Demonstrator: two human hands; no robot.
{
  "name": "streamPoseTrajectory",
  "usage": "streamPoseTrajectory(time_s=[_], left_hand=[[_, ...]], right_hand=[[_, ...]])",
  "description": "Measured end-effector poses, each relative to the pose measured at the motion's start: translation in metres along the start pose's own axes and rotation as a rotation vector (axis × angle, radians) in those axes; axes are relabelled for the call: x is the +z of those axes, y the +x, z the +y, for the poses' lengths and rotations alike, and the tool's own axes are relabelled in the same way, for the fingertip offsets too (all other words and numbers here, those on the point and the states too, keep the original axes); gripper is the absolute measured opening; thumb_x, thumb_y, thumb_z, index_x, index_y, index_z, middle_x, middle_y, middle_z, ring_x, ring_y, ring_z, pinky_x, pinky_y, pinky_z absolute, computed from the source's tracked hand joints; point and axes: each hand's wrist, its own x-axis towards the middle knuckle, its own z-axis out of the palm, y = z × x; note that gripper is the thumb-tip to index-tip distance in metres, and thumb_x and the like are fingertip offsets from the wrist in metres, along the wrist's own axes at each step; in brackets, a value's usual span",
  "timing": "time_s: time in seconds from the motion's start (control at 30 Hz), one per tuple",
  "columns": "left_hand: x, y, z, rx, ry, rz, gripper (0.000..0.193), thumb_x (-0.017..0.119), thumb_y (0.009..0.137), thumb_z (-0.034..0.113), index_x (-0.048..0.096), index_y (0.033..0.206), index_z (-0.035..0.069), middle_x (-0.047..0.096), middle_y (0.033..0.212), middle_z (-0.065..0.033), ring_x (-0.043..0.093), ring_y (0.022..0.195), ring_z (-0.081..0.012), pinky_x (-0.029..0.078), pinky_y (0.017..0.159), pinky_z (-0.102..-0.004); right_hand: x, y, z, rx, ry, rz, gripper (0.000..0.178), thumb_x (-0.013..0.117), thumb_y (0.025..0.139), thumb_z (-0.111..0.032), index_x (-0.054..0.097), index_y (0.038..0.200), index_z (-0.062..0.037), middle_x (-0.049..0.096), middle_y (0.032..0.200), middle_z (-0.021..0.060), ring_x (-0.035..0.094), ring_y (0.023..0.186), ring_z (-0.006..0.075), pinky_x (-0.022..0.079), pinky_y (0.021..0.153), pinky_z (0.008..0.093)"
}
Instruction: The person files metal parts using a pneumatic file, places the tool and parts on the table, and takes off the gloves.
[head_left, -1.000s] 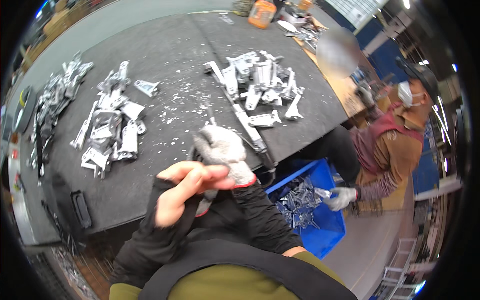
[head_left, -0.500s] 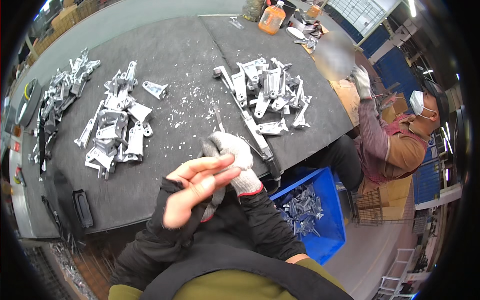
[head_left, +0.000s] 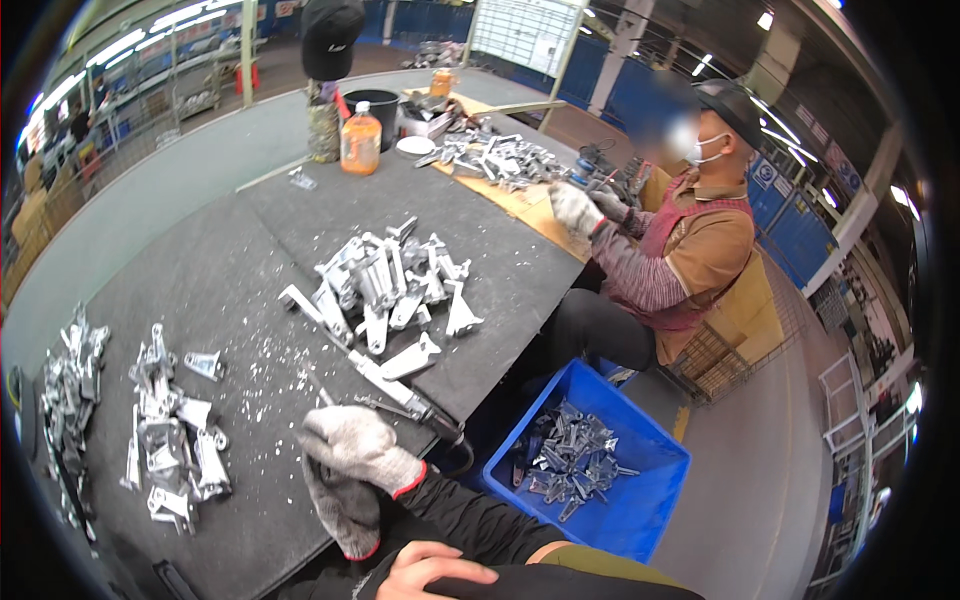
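Note:
My right hand (head_left: 355,440) wears a white-and-grey knitted glove with a red cuff, over the near edge of the dark table (head_left: 250,255). Its fingers are closed, and a thin metal blade (head_left: 325,388) juts out past them. A loose grey glove (head_left: 342,512) hangs from the same hand. Bare, my left hand (head_left: 430,572) is low at the picture's edge against the black clothing, fingers stretched out and partly cut off. Ahead of my right hand lie a long metal bar (head_left: 375,376) with a dark end and a pile of silver metal brackets (head_left: 385,280).
More brackets (head_left: 165,430) lie in piles at the left. A blue bin (head_left: 640,500) holding several metal parts stands on the floor to the right. Beyond it sits a masked co-worker (head_left: 690,240) in gloves. An orange-filled jug (head_left: 360,140) stands at the far table edge.
The view has swung to the right. My left hand has dropped from in front of the gloved right hand down toward my body. The co-worker's raised hand has come down.

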Motion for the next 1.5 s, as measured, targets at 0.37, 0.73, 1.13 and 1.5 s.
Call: streamPoseTrajectory(time_s=[0.37, 0.73, 1.13, 1.5], left_hand=[[0.016, 0.052, -0.031, -0.133, -0.043, 0.507, 0.015, 0.069, 0.083, 0.012, 0.058, 0.075, 0.006, 0.066, 0.073, -0.0136, 0.067, 0.07, -0.0355, 0.055, 0.071, -0.0518], [0.043, 0.044, -0.044, -0.285, 0.334, 0.002, 0.015, 0.07, 0.071, 0.027, 0.064, 0.073, 0.014, 0.074, 0.083, -0.0035, 0.069, 0.088, -0.0335, 0.051, 0.083, -0.0514], [0.017, 0.036, -0.028, -0.29, -0.083, -0.083, 0.026, 0.065, 0.092, 0.027, 0.063, 0.078, 0.005, 0.074, 0.091, -0.0198, 0.068, 0.091, -0.0405, 0.053, 0.086, -0.0507], [-0.037, -0.018, 0.03, -0.353, 0.326, 0.316, 0.017, 0.062, 0.099, 0.016, 0.066, 0.101, -0.001, 0.067, 0.116, -0.0221, 0.061, 0.118, -0.0384, 0.053, 0.091, -0.0477]], right_hand=[[-0.006, 0.001, 0.007, 0.002, 0.229, -0.011, 0.036, 0.058, 0.1, -0.04, 0.061, 0.09, -0.0054, 0.064, 0.081, 0.019, 0.067, 0.08, 0.0414, 0.052, 0.068, 0.0492], [-0.014, -0.001, 0.012, 0.004, 0.336, -0.044, 0.033, 0.06, 0.099, -0.038, 0.061, 0.093, -0.0056, 0.065, 0.083, 0.0195, 0.067, 0.082, 0.0417, 0.052, 0.072, 0.0509], [-0.017, -0.003, 0.013, 0.003, 0.344, -0.092, 0.033, 0.058, 0.098, -0.038, 0.061, 0.097, -0.0045, 0.068, 0.093, 0.0207, 0.067, 0.093, 0.0417, 0.052, 0.08, 0.0505], [-0.052, -0.037, 0.001, 0.41, 0.852, 0.35, 0.031, 0.061, 0.104, -0.034, 0.068, 0.101, -0.004, 0.067, 0.086, 0.0043, 0.063, 0.077, 0.0139, 0.052, 0.069, 0.0325]])
